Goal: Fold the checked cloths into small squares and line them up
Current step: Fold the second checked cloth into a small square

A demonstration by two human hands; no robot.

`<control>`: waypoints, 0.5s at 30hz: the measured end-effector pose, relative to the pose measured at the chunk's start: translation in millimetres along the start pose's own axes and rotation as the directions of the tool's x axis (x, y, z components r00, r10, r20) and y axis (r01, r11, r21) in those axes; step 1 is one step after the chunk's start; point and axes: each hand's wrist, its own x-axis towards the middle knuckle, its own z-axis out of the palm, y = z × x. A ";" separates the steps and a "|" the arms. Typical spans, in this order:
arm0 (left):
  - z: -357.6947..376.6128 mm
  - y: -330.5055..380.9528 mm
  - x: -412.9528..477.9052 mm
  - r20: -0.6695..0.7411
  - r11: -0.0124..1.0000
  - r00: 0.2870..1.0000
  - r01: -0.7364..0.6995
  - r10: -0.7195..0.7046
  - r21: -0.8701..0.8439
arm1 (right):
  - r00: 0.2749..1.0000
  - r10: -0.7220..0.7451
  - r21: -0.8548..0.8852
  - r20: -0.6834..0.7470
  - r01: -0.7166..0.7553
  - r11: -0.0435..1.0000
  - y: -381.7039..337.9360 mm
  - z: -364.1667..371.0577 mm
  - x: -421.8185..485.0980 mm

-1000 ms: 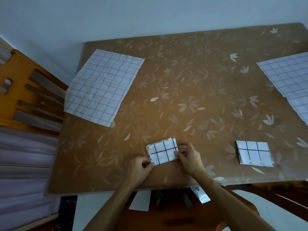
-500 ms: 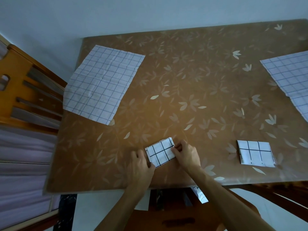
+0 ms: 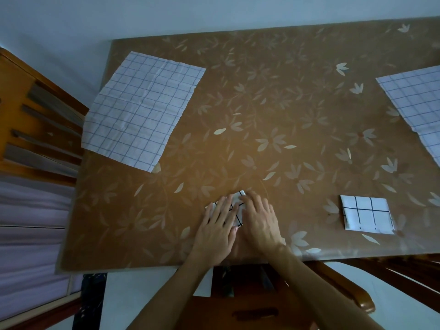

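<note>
now both palms pressed the fold down

straight fingers [image 3: 223,207] of the left hand [image 3: 215,232] and right hand [image 3: 259,225] lay flat on the small folded cloth [image 3: 238,198], gripping nothing; half a second before they had pinched its edges. it sat mostly covered near the table [image 3: 262,103] front edge, its last crease seemingly being set. a finished square [image 3: 366,217] waited well apart to the right. the left flat cloth [image 3: 142,110] and the right flat cloth [image 3: 414,98] remained unfolded.
</note>
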 end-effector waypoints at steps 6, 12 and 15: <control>6.2 -4.4 1.6 0.040 0.997 0.997 -0.067 0.065 0.047 | 0.946 -0.146 -0.009 0.288 0.155 0.988 1.1 15.0 -15.3; 0.9 -16.2 -20.0 0.035 0.999 0.999 0.036 -0.037 0.017 | 0.945 0.003 -0.172 0.327 0.056 0.983 26.2 11.6 -10.3; 0.0 -23.8 -33.1 0.032 0.998 0.998 0.056 -0.057 0.022 | 0.940 0.009 -0.182 0.341 0.057 0.982 22.4 9.5 -10.7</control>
